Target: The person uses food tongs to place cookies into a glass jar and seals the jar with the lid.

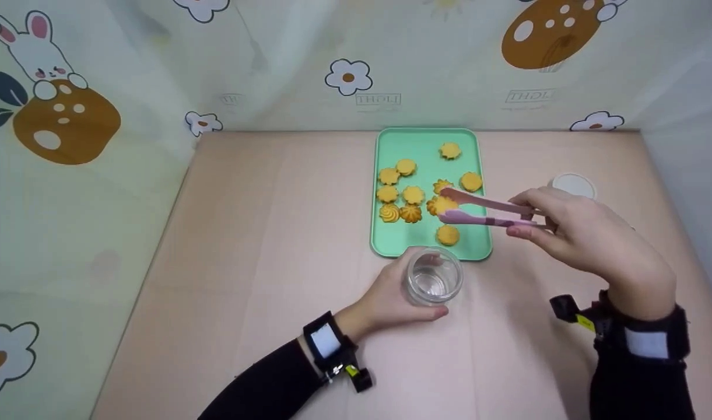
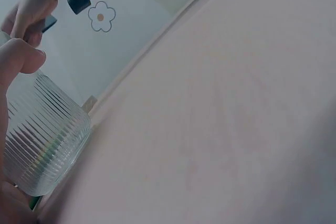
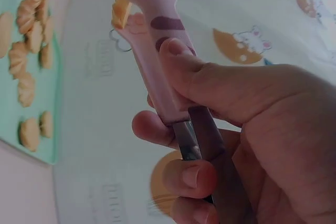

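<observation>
Pink tongs (image 1: 484,201), gripped in the right hand (image 1: 592,230), point left from it, long axis running roughly sideways, and the tips are pinching a cookie (image 3: 121,10). Glass jar (image 1: 434,279) is left of that hand and slightly back from it, open end up, with the left hand (image 1: 386,296) curled round it, so yeah, left's way nearer the jar

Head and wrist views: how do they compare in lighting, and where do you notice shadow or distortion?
Head view: brightest, a soft shadow on the table beside the right sleeve; left wrist view: shadowy towards the lower right, the ribbed jar breaking what shows through into streaks; right wrist view: dim overall, the tongs dark towards the handle.
</observation>
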A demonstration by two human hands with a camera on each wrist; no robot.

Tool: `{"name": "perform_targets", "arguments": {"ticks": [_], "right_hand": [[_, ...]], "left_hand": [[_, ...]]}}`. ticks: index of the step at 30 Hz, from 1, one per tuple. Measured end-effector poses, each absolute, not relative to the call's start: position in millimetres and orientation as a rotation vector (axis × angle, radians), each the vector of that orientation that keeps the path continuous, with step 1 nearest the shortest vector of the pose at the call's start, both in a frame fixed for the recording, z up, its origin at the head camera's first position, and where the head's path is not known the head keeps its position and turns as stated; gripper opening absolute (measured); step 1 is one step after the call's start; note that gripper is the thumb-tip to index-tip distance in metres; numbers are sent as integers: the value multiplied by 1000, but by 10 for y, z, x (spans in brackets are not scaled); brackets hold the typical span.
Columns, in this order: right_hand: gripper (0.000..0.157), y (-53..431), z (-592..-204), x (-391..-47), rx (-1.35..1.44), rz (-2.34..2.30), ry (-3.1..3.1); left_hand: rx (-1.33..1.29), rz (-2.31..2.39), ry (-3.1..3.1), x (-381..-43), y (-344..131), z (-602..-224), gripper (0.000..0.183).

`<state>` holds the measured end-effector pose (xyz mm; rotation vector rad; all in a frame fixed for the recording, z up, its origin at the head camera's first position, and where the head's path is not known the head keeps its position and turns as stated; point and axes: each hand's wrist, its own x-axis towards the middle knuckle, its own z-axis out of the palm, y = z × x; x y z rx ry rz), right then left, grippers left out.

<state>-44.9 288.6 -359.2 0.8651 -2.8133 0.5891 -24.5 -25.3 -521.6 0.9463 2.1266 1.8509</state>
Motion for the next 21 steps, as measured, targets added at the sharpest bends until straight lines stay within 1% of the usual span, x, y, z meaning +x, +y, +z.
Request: {"name": "perform_targets", "arguments": {"ticks": [5, 11, 16, 21], "right_hand": [[41, 2804, -3469, -280, 942, 615, -2741], [40, 2730, -3396, -132, 1036, 648, -2718], [39, 2711, -3377, -32, 1024, 624, -2763], [37, 2683, -3359, 32, 991, 605, -2810]], "left_hand": [[958, 1839, 2145, -245, -257, -5217, 90], [937, 1784, 2222, -229, -273, -5214, 90], [931, 1795, 2193, -235, -271, -5218, 94], [950, 1816, 2160, -248, -259, -5218, 93]]}}
